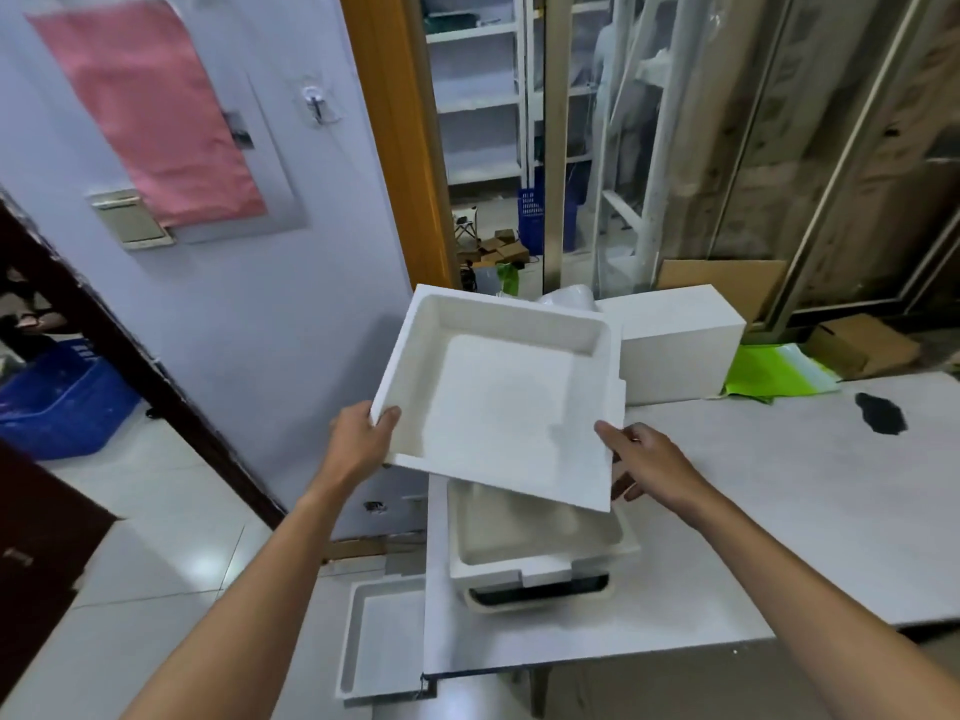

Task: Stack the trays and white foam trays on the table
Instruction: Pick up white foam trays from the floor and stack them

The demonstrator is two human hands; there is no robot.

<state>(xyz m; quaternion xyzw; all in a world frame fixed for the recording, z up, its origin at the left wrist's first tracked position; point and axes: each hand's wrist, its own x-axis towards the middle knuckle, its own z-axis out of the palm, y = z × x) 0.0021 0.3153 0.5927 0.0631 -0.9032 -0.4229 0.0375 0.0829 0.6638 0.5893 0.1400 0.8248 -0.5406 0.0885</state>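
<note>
One foam tray [498, 402] in two hands [363, 439], two stacked below [540, 543]

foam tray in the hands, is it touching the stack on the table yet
Cannot tell. In the head view the held foam tray is tilted over the stack, and its near edge hides any gap or contact.

**White foam against grey, blue and green**

The foam tray [498, 402] held up is plain white, as is the foam tray [540, 537] under it, which sits on a cream tray [540, 600] with a dark inside. The table [753, 511] is pale grey-white with 1 black blotch [880, 414]. A foam block [680, 345] behind is white. A bag [774, 374] is bright green fading to white. The wall paper [150, 106] is pink; the crate [62, 402] is blue.
</note>
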